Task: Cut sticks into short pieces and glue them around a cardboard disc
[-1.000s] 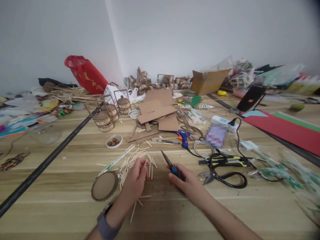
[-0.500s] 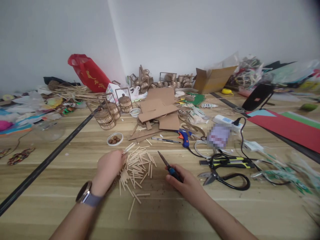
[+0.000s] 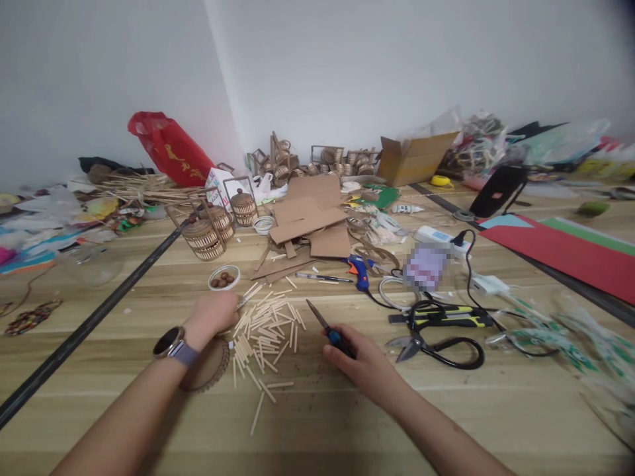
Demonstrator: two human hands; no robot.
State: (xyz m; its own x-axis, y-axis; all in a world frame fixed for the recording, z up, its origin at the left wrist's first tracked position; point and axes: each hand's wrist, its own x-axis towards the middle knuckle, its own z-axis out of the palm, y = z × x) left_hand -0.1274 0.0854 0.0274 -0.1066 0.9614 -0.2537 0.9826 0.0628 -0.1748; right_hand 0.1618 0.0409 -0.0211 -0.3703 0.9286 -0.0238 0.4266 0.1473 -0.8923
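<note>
My left hand point(image 3: 215, 316), a watch on its wrist, is closed beside the left edge of a pile of short wooden sticks point(image 3: 268, 324). Its fingertips are hidden; pale, thin pieces show just past them, and I cannot tell whether they are gripped. Partly under that wrist lies a round brown disc point(image 3: 211, 375) with a notched edge. To the right of the pile, my right hand point(image 3: 360, 360) is wrapped round a pointed knife-like tool point(image 3: 333, 336) with a blue and black handle. Its dark tip points up and left, apart from the sticks.
Black-handled shears point(image 3: 441, 350) and a yellow-black cutter point(image 3: 456, 317) lie to the right. Beyond the sticks are a pen point(image 3: 325, 277), a blue glue gun point(image 3: 360, 274), cardboard pieces point(image 3: 307, 225) and a lid holding brown beads point(image 3: 224, 278). Small woven baskets point(image 3: 202, 241) stand at back left.
My left hand has shifted slightly left, uncovering more of the notched disc. My right hand keeps its hold on the pointed tool. The whole view has shifted a little.
</note>
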